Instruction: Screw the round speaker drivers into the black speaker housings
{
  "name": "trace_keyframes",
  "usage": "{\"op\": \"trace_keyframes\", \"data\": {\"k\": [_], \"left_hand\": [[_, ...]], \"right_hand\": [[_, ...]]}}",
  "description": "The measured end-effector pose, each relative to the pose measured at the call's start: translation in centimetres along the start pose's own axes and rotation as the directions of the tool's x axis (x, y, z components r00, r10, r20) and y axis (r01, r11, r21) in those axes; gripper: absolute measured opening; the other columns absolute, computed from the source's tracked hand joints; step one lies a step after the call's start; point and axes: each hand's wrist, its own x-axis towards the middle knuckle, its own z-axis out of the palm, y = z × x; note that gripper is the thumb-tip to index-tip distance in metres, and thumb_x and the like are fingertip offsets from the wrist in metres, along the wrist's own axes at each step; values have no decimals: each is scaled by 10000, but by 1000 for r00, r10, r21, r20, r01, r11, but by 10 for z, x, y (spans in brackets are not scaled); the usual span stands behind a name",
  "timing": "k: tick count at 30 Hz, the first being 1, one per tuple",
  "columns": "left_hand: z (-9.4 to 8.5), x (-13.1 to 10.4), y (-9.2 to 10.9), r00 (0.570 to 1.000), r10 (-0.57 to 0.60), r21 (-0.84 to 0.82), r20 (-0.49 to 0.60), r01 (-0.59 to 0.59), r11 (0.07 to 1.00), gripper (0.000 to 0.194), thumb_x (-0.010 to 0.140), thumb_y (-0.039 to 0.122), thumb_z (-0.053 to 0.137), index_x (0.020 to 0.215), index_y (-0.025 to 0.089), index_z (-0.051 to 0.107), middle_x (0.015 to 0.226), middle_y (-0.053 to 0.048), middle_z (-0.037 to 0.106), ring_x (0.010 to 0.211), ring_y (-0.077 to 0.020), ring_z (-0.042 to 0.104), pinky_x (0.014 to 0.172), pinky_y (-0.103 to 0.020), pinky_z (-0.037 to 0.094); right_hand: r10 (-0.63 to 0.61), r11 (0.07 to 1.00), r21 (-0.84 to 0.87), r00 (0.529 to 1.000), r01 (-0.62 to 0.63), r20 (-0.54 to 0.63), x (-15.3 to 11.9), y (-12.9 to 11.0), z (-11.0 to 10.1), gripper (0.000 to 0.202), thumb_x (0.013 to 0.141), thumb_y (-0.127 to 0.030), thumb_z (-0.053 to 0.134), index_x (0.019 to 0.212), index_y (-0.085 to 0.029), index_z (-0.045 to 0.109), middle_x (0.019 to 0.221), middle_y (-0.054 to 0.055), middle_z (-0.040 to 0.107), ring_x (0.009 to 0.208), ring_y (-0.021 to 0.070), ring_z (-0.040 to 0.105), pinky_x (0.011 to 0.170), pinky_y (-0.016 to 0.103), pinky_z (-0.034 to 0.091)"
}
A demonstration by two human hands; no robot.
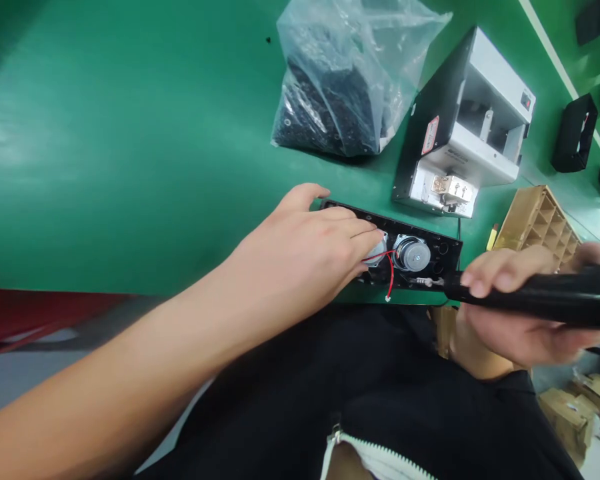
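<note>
My left hand [325, 247] lies over the left part of a long black speaker housing [445, 250], thumb at its far edge and fingers curled over it. A round silver speaker driver [414, 255] sits in the housing; a second is partly hidden under my fingers. Red wires [391, 273] with a small white connector hang over the near edge. My right hand [520, 300] is wrapped round a black electric screwdriver [545, 299], held nearly level and somewhat blurred. Its metal bit is at the near right edge of the housing; whether it touches a screw I cannot tell.
A clear plastic bag [330, 87] of black parts lies at the back of the green table [130, 153]. Right of it stands a silver and black screw feeder [460, 133]. Further right are a divided cardboard box [540, 223] and a black housing [575, 133].
</note>
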Motion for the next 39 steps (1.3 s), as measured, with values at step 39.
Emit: {"op": "trace_keyframes", "data": {"k": [39], "left_hand": [[-12, 0, -14, 982, 78, 235, 173, -118, 965, 368, 1242, 319, 576, 1495, 268, 838, 1322, -115, 962, 1123, -358, 932, 1174, -631, 612]], "right_hand": [[358, 931, 49, 875, -363, -325, 49, -27, -49, 488, 952, -818, 900, 1331, -513, 861, 699, -81, 712, 447, 175, 588, 410, 336, 593]]}}
